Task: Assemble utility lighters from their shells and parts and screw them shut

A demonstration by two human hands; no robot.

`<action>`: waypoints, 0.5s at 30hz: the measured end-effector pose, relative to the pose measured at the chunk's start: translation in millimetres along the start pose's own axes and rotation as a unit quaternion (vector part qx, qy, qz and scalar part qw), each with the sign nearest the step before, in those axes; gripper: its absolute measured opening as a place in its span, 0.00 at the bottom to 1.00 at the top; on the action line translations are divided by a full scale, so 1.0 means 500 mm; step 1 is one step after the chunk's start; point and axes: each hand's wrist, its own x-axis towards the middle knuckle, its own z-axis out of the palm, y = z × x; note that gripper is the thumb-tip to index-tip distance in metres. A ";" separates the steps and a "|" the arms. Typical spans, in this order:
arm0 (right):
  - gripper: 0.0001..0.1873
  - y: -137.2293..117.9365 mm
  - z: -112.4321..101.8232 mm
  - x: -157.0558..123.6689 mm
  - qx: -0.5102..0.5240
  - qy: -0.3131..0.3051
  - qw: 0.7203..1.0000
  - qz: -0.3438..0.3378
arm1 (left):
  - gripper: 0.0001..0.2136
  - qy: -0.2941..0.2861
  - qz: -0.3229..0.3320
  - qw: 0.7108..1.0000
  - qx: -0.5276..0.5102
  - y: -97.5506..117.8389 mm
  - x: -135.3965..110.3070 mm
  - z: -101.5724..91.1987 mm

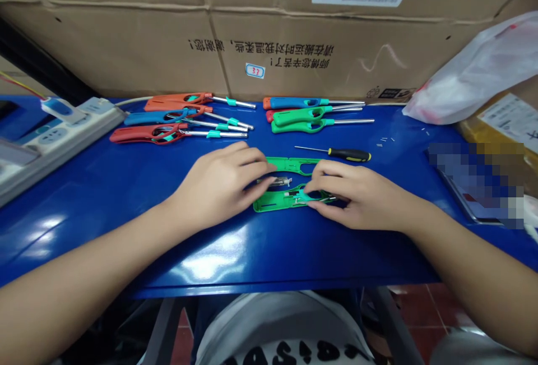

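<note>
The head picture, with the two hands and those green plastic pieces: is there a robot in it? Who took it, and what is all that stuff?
No robot here, just a person's own bare hands. The camera sits on their head, looking forward and down, so you see roughly what they see.

The left hand has its fingertips at a slim, pale part; I can't tell how firmly it is held. The right hand has its fingers over the lower green half, which has small parts inside. The upper green half lies just behind.

Farther back on the blue table are a screwdriver and two groups of what look like long-nosed lighters. Behind everything stands cardboard.
</note>
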 end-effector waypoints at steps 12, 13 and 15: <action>0.05 0.002 0.012 0.005 -0.006 -0.074 0.997 0.019 | 0.07 -0.125 -0.129 0.978 -0.110 -0.017 0.005 0.016; 0.04 0.003 0.011 0.005 0.001 -0.073 0.997 0.020 | 0.07 -0.127 -0.129 0.978 -0.107 -0.017 0.005 0.016; 0.04 0.003 0.010 0.007 0.014 -0.075 0.997 0.023 | 0.07 -0.132 -0.128 0.978 -0.100 -0.017 0.005 0.016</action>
